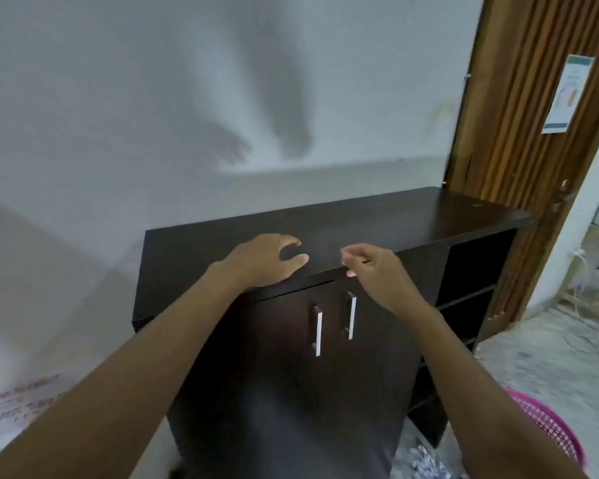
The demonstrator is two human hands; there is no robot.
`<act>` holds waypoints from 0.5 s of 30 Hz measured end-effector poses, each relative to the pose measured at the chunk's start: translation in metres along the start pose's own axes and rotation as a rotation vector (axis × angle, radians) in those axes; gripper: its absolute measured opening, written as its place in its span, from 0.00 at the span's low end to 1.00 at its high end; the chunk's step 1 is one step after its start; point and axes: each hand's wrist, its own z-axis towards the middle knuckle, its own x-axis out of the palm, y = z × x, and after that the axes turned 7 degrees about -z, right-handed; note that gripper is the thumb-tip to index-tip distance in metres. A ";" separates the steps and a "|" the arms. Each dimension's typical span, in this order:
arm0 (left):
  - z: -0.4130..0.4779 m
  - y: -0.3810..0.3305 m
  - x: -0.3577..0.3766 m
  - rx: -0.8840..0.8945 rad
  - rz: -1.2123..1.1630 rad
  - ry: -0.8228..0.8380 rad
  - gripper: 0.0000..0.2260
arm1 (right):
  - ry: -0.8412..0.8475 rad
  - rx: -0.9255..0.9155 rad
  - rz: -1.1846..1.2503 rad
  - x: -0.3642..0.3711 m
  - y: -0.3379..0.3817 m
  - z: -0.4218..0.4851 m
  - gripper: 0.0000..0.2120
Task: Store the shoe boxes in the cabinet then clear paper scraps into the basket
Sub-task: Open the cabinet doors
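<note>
The dark brown wooden cabinet [377, 219] stands against the wall. Its two silver bar handles [350, 314] run vertically, directly below both hands. The left hand [256, 259] is over the top's front edge, fingers loosely curled, holding nothing. The right hand [377, 271] is nearer the handles. Whether its curled fingers pinch the door edge cannot be determined. No shoe boxes are visible. The pink plastic basket [550, 423] sits on the floor, lower right.

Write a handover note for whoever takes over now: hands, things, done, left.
Left hand: open, empty, over the cabinet top.
Right hand: loosely curled, empty, at its front edge.
Doors are shut; no shoe boxes in sight.
Done: boxes possibly stored; cannot confirm.
Paper scraps lie on the floor near the pink basket.
Left: clear scraps into the basket.
</note>
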 end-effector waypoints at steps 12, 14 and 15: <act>-0.007 0.008 0.050 -0.051 0.117 -0.083 0.25 | 0.191 0.327 0.098 0.096 -0.054 -0.050 0.13; -0.006 0.009 0.051 -0.057 0.115 -0.095 0.25 | 0.156 0.336 0.140 0.106 -0.053 -0.050 0.12; -0.006 0.010 0.052 -0.058 0.111 -0.100 0.24 | 0.140 0.335 0.169 0.110 -0.051 -0.050 0.12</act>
